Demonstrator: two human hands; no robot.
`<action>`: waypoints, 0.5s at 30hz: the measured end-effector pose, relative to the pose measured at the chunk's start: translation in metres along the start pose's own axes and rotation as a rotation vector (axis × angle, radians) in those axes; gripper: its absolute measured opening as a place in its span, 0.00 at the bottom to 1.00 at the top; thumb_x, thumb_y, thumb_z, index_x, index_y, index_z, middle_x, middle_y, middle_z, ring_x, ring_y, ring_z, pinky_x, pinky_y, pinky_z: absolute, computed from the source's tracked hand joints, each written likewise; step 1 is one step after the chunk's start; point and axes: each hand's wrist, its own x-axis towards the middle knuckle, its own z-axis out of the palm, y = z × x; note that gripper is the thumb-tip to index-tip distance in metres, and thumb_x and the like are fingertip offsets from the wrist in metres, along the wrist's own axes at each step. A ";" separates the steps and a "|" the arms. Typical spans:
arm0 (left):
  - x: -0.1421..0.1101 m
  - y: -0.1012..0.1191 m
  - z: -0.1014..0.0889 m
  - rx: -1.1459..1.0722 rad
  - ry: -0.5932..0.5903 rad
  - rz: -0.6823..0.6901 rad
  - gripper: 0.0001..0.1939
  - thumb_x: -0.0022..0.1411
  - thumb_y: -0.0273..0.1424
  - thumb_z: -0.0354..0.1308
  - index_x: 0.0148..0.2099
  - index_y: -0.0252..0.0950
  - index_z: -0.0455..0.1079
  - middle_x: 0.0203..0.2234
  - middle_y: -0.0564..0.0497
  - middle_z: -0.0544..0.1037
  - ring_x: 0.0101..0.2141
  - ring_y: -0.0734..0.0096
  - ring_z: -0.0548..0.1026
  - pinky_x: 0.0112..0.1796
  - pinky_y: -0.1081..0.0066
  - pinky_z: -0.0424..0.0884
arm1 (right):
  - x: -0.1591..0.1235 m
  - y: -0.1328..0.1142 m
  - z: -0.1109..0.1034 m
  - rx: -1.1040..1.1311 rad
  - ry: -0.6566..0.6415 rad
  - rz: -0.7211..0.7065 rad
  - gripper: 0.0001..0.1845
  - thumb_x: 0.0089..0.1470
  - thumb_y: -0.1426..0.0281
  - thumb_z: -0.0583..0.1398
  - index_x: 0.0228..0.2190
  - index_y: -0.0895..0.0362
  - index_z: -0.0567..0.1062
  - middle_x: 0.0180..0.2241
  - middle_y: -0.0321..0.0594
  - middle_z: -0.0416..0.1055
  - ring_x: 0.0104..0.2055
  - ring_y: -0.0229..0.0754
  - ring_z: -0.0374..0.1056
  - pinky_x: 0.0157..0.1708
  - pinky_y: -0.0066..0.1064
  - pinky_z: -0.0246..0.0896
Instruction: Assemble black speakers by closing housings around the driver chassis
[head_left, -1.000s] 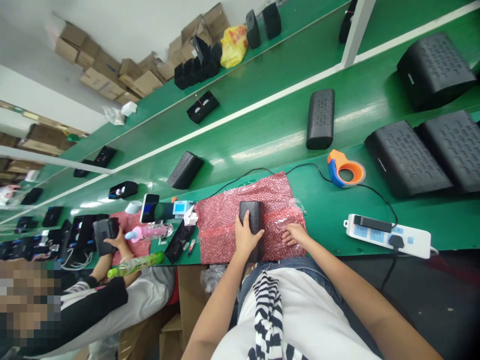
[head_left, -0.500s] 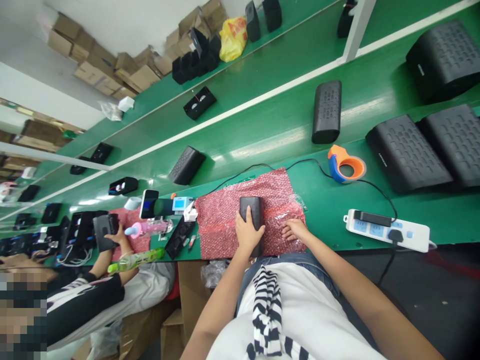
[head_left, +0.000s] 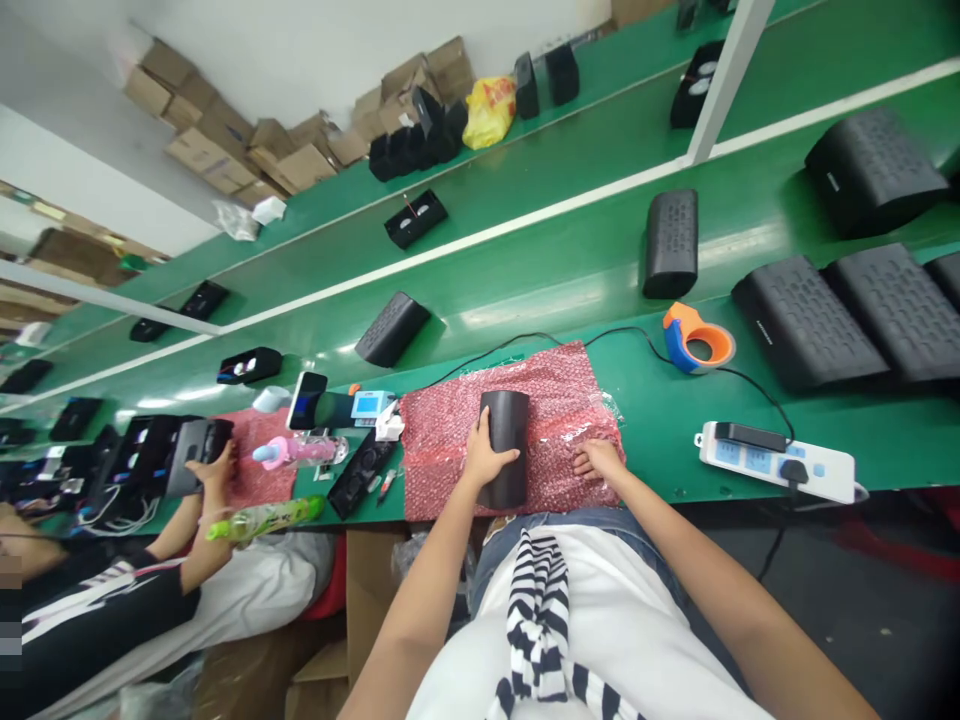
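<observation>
In front of me a dark, smooth-faced speaker (head_left: 508,450) rests on a sheet of red bubble wrap (head_left: 442,440). My left hand (head_left: 486,458) grips its left side, with fingers along the edge and the thumb across the front. To the right of the speaker, apart from it, my right hand (head_left: 600,462) lies low over the bubble wrap with its fingers curled together. Whatever is in those curled fingers, if anything, is hidden.
A white power strip (head_left: 776,460) and an orange-blue tape dispenser (head_left: 697,340) lie to the right, near several large speakers (head_left: 810,320). Another speaker (head_left: 671,245) is on the green line behind. At left, a co-worker's hand (head_left: 214,468) holds a speaker; bottles (head_left: 270,518) stand between us.
My left hand has slid from the speaker's front to its left side, and the speaker's face is now smooth rather than mostly covered. The right hand stays on the bubble wrap, fingers more curled.
</observation>
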 end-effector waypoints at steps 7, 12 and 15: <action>0.008 -0.044 -0.020 -0.182 0.040 0.055 0.46 0.47 0.39 0.65 0.65 0.32 0.52 0.58 0.38 0.59 0.60 0.52 0.57 0.59 0.56 0.54 | -0.012 0.006 0.051 -0.175 0.022 -0.306 0.09 0.50 0.81 0.55 0.21 0.61 0.67 0.20 0.35 0.65 0.23 0.34 0.61 0.23 0.22 0.52; 0.000 -0.046 -0.015 -0.443 0.010 0.091 0.42 0.48 0.30 0.61 0.65 0.33 0.52 0.57 0.40 0.62 0.59 0.58 0.59 0.61 0.61 0.51 | -0.018 0.019 0.096 -0.201 0.010 -0.395 0.03 0.48 0.79 0.57 0.27 0.62 0.72 0.27 0.38 0.69 0.31 0.38 0.65 0.33 0.26 0.59; -0.001 -0.047 -0.015 -0.502 -0.025 0.059 0.47 0.42 0.27 0.63 0.66 0.34 0.51 0.58 0.41 0.61 0.59 0.58 0.59 0.60 0.62 0.53 | -0.014 0.027 0.123 -0.167 -0.017 -0.433 0.20 0.45 0.75 0.61 0.44 0.62 0.72 0.42 0.44 0.71 0.43 0.42 0.67 0.46 0.31 0.61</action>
